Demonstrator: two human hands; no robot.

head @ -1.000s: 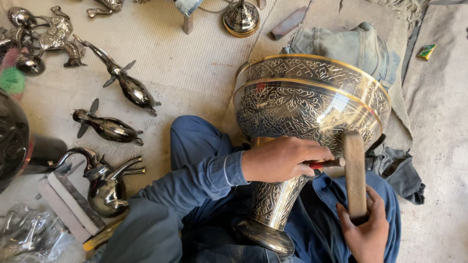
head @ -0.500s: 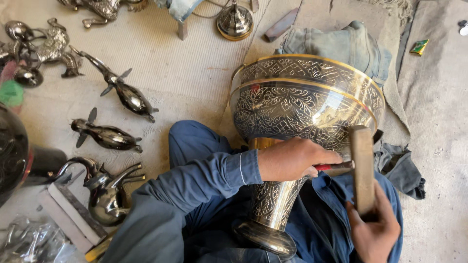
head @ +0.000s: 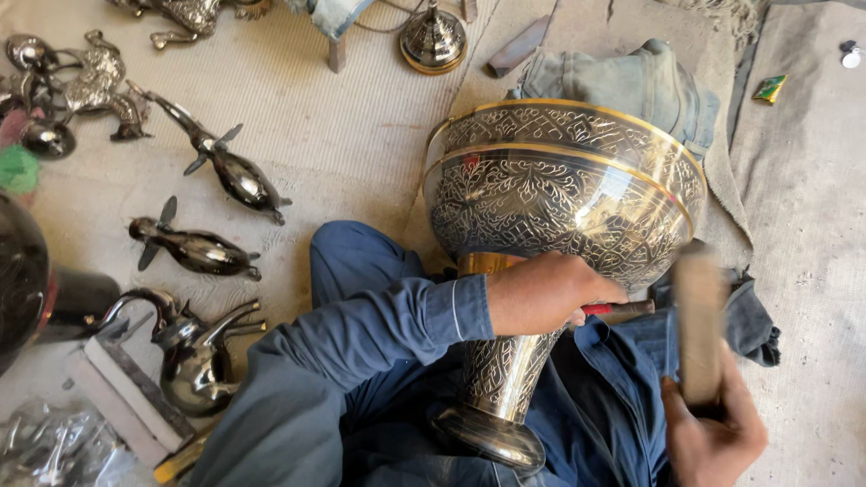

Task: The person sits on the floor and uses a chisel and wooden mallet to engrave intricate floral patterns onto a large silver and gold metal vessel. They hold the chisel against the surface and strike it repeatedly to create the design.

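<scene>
- Two hands at work over one big engraved metal vase [head: 550, 225], which fills the centre and right of the frame and lies across the person's lap in blue work clothes.
- Vase's long axis runs steeply from lower centre to upper right: round foot at lower centre, wide gold-rimmed bowl toward the upper right, mouth facing away toward the top of the frame.
- Left hand [head: 546, 293] sits in the middle of the frame, fingers closed around a slim red-handled tool [head: 618, 308] and pressed against the vase where the bowl narrows into the stem.
- That tool lies nearly level, its tip pointing toward the right edge and touching the vase wall just under the bowl.
- Right hand [head: 713, 437], lower right corner, is clamped on a wooden mallet [head: 699, 329]; the mallet stands almost upright, head up, blurred, just beside the tool's end.
- Hands are apart, the left higher and nearer centre, the right low at the frame's bottom edge.
- Behind the bowl, upper right, a folded grey-blue cloth bundle [head: 631, 86] rests on the mat.
- Left half of the frame: two dark metal duck figures [head: 207, 212] lying on the pale mat, well apart from the vase.
- Lower left, a dark spouted metal pot [head: 194, 361] sits by the person's knee.
- Top centre, a small brass stand [head: 434, 41] sits upright.
</scene>
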